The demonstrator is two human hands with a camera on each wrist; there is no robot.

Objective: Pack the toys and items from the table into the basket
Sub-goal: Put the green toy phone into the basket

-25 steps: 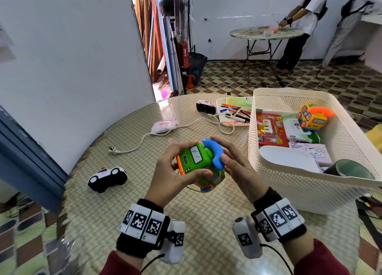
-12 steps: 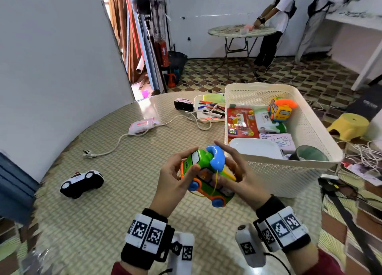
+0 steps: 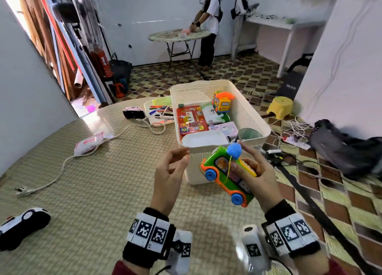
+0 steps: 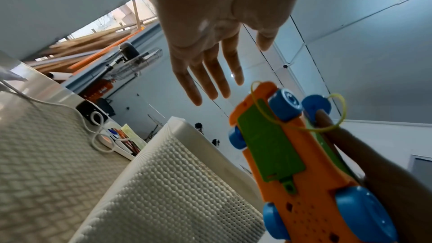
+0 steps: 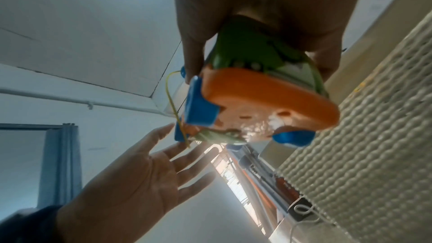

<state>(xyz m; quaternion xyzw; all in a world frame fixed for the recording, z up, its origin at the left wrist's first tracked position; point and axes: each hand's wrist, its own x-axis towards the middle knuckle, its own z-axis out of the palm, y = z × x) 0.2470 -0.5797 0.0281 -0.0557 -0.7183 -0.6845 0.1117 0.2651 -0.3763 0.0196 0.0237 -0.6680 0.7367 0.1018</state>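
A green and orange toy phone car (image 3: pixel 226 176) with blue wheels and a blue handset is held in the air by my right hand (image 3: pixel 255 171), just in front of the white basket (image 3: pixel 251 111). Its orange underside (image 4: pixel 301 178) faces the left wrist camera; the right wrist view shows its orange end (image 5: pixel 268 103) under my fingers. My left hand (image 3: pixel 170 171) hovers open beside the toy, fingers relaxed, touching nothing. The basket holds a yellow toy phone car (image 3: pixel 222 102), a red toy piano (image 3: pixel 191 120), boxes and a white lid.
On the woven table (image 3: pixel 103 181) lie a black-and-white toy car (image 3: pixel 20 227), a pink device with a white cable (image 3: pixel 88 143), a pink-topped black car (image 3: pixel 133 111) and a tray of pens (image 3: pixel 159 113). Two people work at the room's far side.
My left hand let go of the toy and opened. My right hand carried the toy to the right, towards the basket's near wall. My head turned right.
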